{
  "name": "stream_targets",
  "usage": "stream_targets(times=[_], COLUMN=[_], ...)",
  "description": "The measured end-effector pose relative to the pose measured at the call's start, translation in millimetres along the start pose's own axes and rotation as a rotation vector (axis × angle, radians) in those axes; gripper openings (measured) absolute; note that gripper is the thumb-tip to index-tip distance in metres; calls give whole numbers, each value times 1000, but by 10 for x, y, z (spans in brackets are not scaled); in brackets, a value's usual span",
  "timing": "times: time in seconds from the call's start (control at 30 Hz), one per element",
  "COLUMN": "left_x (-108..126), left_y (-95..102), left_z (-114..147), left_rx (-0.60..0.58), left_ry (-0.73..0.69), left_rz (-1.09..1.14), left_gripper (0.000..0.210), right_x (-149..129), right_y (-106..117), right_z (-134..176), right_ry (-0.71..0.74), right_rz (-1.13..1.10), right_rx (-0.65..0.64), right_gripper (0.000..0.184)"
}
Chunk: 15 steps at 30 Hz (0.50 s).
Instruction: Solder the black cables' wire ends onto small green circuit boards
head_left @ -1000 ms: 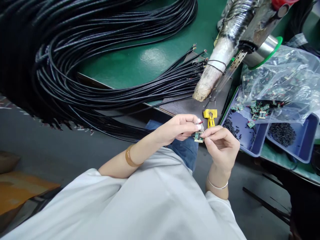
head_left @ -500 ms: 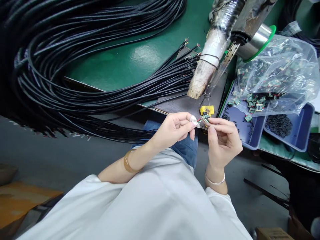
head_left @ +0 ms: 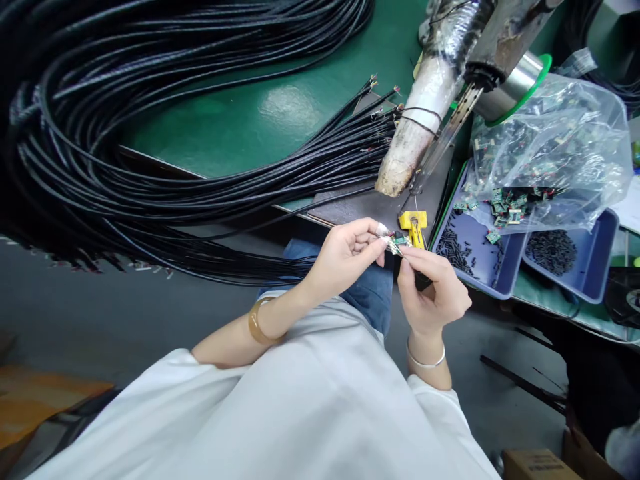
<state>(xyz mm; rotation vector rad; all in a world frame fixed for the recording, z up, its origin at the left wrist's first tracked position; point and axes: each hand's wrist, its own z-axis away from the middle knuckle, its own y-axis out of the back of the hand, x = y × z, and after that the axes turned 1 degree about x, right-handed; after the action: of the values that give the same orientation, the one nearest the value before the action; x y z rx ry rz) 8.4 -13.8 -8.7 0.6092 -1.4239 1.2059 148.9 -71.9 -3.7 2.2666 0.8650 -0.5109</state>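
Note:
My left hand (head_left: 350,257) is closed, thumb and forefinger pinching the thin coloured wires at a cable's end. One fingertip has a white wrap. My right hand (head_left: 434,290) pinches a small green circuit board (head_left: 399,240) by its side, close against the wire ends. Whether board and wires touch is too small to make out. Just beyond the fingertips is a yellow clamp (head_left: 413,227) at the table's edge. Above it hang the pale wrapped tube (head_left: 405,147) and a soldering iron (head_left: 457,117) pointing down.
Thick bundles of black cable (head_left: 200,190) sweep over the green table (head_left: 290,110) from the left. At the right, a clear bag (head_left: 565,143) of circuit boards lies over two blue trays (head_left: 505,283) with small black pieces. A solder spool (head_left: 525,87) stands behind.
My right hand has moved left with the circuit board, closer to my left fingertips. More of the yellow clamp now shows. My left hand has barely moved.

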Motion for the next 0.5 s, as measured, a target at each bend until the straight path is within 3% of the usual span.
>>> stream_targets(times=[0.17,0.3,0.5], left_x=[45,81,106], left_y=[-13,-23,-28], left_z=[-26,-74,-181], left_rx=[30,36,65], left_ry=[44,21,-33], left_rz=[9,2,7], left_gripper=[15,9,7], right_x=[82,118,142], right_y=[-11,-33,-74], right_z=[-12,-50,-91], right_ry=[-156,-226,-38], right_rz=[17,-51,23], right_rx=[100,-19,-38], right_gripper=[17,13,18])
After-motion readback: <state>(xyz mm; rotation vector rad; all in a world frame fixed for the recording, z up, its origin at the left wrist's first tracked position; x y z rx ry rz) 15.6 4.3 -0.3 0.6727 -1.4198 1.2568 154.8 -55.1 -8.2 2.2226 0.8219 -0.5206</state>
